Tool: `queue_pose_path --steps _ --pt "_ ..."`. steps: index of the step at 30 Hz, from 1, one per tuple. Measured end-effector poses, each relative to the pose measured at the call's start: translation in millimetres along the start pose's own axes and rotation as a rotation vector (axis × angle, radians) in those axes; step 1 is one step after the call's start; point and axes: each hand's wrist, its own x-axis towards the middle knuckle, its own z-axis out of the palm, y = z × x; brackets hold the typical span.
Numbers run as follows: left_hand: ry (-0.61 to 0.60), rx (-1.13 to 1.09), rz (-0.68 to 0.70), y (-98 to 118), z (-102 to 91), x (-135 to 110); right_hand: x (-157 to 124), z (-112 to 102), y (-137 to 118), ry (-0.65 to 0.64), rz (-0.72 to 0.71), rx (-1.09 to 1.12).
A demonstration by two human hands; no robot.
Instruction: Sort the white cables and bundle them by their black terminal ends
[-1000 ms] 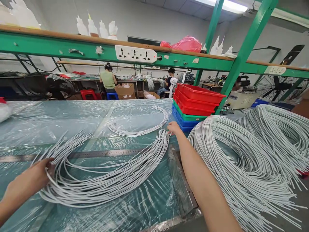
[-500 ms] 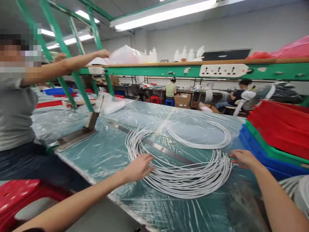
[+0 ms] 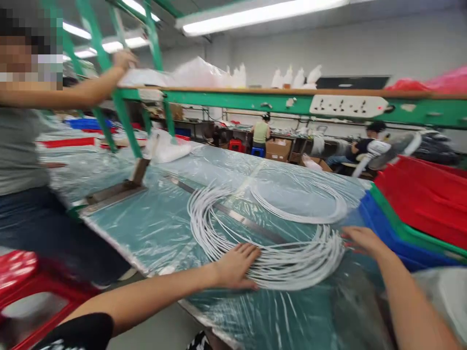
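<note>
On the near part of the broad blue-green table under clear plastic film, a loose, open-ended coil of thin white cables is lying across a flat silver metal ruler, its curve probably letting long strands fit the tabletop. The person's bare left hand is resting open, palm down, over the coil's near strands, seemingly steadying springy cable that might otherwise be spreading. At the coil's right end, the bare right hand is bending its fingers beside the strand tips, perhaps guarding them from straying; whether it is gripping any, one cannot tell. Farther off, a smaller white cable loop is lying apart, presumably to avoid mixing, while nested red, green and blue plastic trays are standing at right, likely saving room.
</note>
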Motion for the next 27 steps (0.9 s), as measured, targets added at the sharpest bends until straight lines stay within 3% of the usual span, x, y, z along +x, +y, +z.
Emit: queue_pose_path --steps 4,11,18,27 --pt "-0.035 0.057 -0.047 -10 -4.6 17 9 0 -2 -0.027 0.169 0.003" --pt "-0.198 0.05 -0.016 -20 -12.7 44 15 -1 -2 -0.045 0.184 0.018" --pt "-0.268 0.021 0.024 -8 -28.9 39 19 -1 -4 -0.059 0.176 0.019" --pt "-0.302 0.237 0.001 18 -30.5 55 21 -3 -3 -0.057 0.152 0.015"
